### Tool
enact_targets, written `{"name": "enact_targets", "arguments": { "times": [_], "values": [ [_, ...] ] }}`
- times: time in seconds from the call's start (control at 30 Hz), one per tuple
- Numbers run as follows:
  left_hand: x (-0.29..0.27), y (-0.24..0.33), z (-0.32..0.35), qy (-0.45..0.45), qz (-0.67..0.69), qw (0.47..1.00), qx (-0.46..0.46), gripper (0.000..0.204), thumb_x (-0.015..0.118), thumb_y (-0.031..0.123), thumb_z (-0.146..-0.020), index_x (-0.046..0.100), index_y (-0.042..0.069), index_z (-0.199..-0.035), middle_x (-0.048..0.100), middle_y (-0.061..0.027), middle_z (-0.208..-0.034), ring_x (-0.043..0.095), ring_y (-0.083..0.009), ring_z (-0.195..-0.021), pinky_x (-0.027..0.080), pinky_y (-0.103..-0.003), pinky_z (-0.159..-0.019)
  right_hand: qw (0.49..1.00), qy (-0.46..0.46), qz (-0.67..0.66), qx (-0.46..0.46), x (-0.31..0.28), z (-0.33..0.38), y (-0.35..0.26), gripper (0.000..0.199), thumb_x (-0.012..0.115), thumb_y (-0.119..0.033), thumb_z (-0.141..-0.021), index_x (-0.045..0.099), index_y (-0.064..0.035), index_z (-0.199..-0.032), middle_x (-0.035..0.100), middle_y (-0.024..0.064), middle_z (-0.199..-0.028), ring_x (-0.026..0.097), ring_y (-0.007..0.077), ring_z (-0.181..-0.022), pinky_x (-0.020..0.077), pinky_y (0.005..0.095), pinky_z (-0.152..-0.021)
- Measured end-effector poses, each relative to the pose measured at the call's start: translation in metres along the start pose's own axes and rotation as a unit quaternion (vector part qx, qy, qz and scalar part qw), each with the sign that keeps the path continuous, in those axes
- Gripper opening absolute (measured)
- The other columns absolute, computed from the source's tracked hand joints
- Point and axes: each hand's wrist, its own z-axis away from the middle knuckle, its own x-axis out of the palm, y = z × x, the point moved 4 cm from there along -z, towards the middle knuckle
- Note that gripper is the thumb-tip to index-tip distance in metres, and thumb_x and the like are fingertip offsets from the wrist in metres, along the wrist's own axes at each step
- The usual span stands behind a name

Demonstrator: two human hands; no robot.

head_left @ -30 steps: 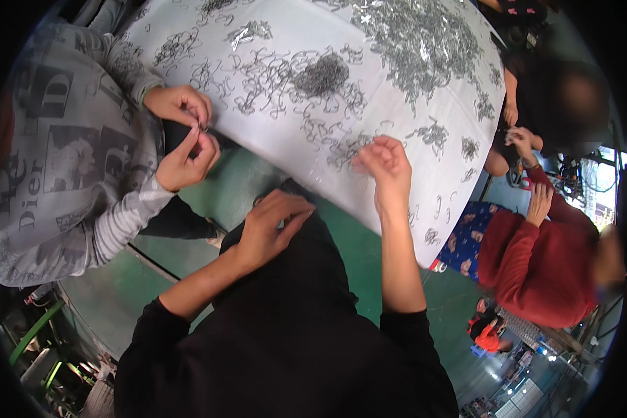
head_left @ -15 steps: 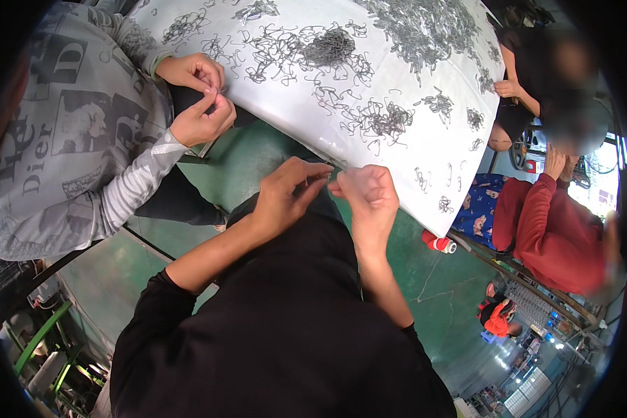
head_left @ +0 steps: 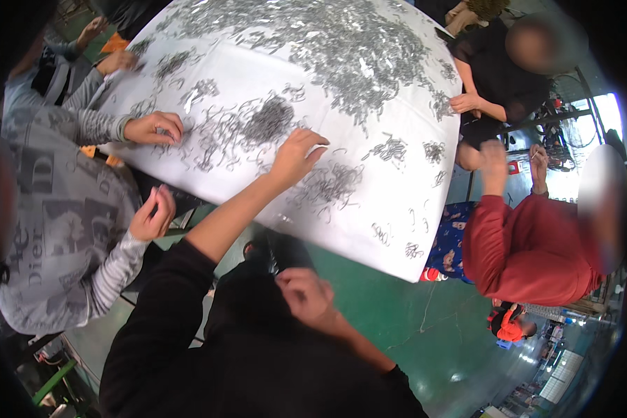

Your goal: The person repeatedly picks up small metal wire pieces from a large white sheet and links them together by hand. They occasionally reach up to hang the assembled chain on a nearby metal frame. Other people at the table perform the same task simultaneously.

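1. We sit at a white sheet-covered table (head_left: pixel 397 230) over a glossy green floor (head_left: pixel 397 313).
2. Our left hand (head_left: pixel 296 157), fingers spread, presses thin grey metal wire pieces (head_left: pixel 327 187) heaped on the sheet.
3. Our right hand (head_left: pixel 306 296) curls loosely at our lap; we cannot tell whether it holds anything.

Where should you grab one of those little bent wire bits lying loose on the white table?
Best guess: pick a single wire piece lying apart near the edge of the white table, not one from the tangled heap. It lies flat and thin, so come from straight above and pinch across its middle with fingertips. The left hand already reaches that way.
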Motion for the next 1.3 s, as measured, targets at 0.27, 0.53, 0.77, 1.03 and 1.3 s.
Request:
{"name": "enact_targets", "arguments": {
  "times": [0.27,0.53,0.77,1.03,1.3],
  "values": [
    [0.150,-0.060,-0.100,-0.235,-0.107,0.959,0.116,0.015,0.071,0.013,-0.077,0.069,0.009,-0.091,0.065,-0.0037,-0.098,0.056,-0.0249,-0.098,0.049,-0.038,-0.088,0.991,-0.119,-0.065,0.018,-0.024,-0.011,0.025,0.017,0.065,0.000,-0.079,0.053,-0.0023,-0.090,0.062,0.0121,-0.099,0.067,0.0241,-0.081,0.0570,0.0325,-0.064],
    [0.172,-0.070,-0.108,-0.274,-0.208,0.908,0.239,0.020,0.067,0.025,-0.082,0.061,0.009,-0.092,0.062,-0.0049,-0.093,0.056,-0.0245,-0.097,0.049,-0.038,-0.084,0.993,-0.087,-0.070,0.027,-0.029,-0.021,0.034,0.018,0.066,0.000,-0.079,0.054,-0.0025,-0.091,0.061,0.0111,-0.098,0.067,0.0245,-0.078,0.0567,0.0323,-0.063],
    [0.071,-0.033,-0.081,-0.047,0.035,0.986,-0.155,0.014,0.063,0.008,-0.089,0.060,0.004,-0.102,0.064,-0.0100,-0.087,0.065,-0.0236,-0.078,0.053,-0.034,-0.068,0.998,-0.040,-0.052,0.020,-0.014,-0.008,0.026,0.019,0.068,0.004,-0.075,0.055,-0.0053,-0.086,0.064,0.0096,-0.096,0.067,0.0238,-0.076,0.0561,0.0311,-0.062],
    [-0.073,0.082,0.074,-0.076,0.256,0.905,-0.332,0.018,0.064,0.002,-0.089,0.064,-0.002,-0.106,0.069,-0.0070,-0.089,0.064,-0.0093,-0.076,0.052,-0.024,-0.061,0.996,0.065,-0.033,0.058,0.002,-0.001,0.009,0.022,0.071,0.005,-0.079,0.052,-0.0040,-0.085,0.066,0.0102,-0.088,0.067,0.0235,-0.070,0.0534,0.0297,-0.057],
    [-0.121,0.132,0.143,-0.021,0.253,0.902,-0.349,0.012,0.070,0.002,-0.084,0.067,-0.001,-0.095,0.069,-0.0029,-0.086,0.062,-0.0057,-0.076,0.050,-0.021,-0.067,0.992,0.109,-0.029,0.057,0.014,-0.002,-0.011,0.022,0.071,0.010,-0.077,0.053,-0.0016,-0.082,0.064,0.0126,-0.085,0.065,0.0220,-0.074,0.0523,0.0290,-0.066]
  ]
}}
